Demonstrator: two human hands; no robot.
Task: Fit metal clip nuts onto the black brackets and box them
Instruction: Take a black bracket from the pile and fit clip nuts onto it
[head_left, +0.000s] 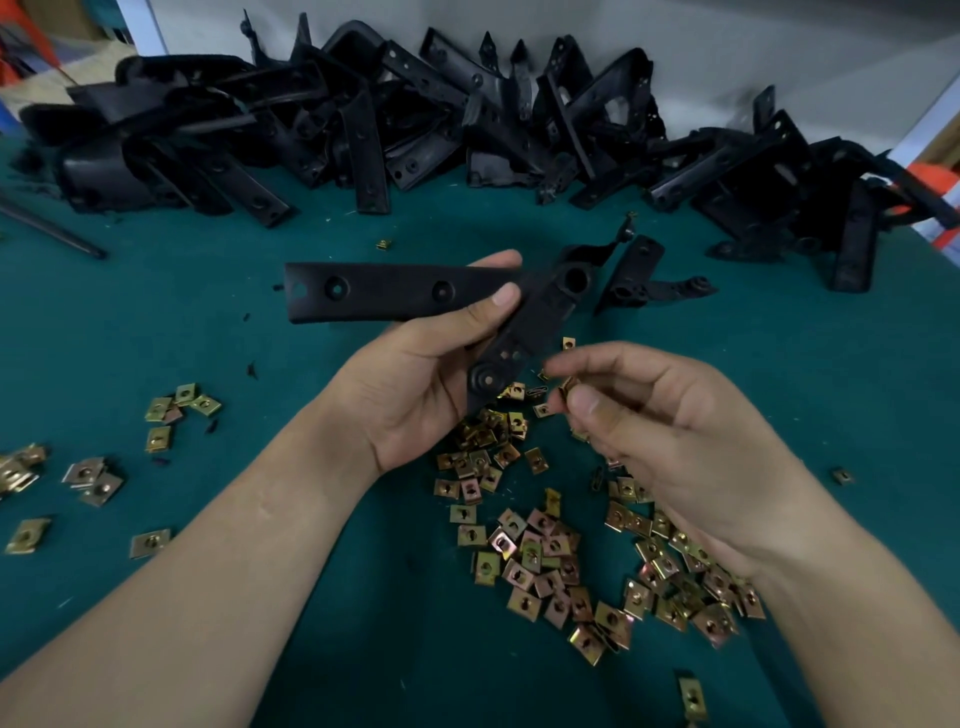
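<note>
Head view of a bracket being readied for its clip. The left hand (415, 384) holds one black bracket (395, 291) above the green surface (311, 597). Its grip is curled round the bend of the part, thumb on the upper face and fingertips behind, so the long arm with its two holes points to the left and the short arm slopes down toward the person. The right hand (670, 431) is just beside the lower end of that short arm. Its grip is pressed together on a single clip nut (569, 387), pinched between thumb and forefinger, which does not yet touch the bracket.

No brass-coloured clip shows on the held bracket, so fitting on this piece appears to be only beginning. A heap of loose clip nuts (545, 551) lies under and in front of the hands, and a smaller scatter of nuts (176, 410) lies to the left. A large pile of brackets (363, 119) runs along the far edge of the surface, and a stray bracket (639, 280) lies apart just beyond the hands. Whether any of these already carry clips cannot be told at this size.

No box is in view and no finished piece can be picked out. Judged from this, most of the work remains: clip this bracket, then the pile, then box them.
</note>
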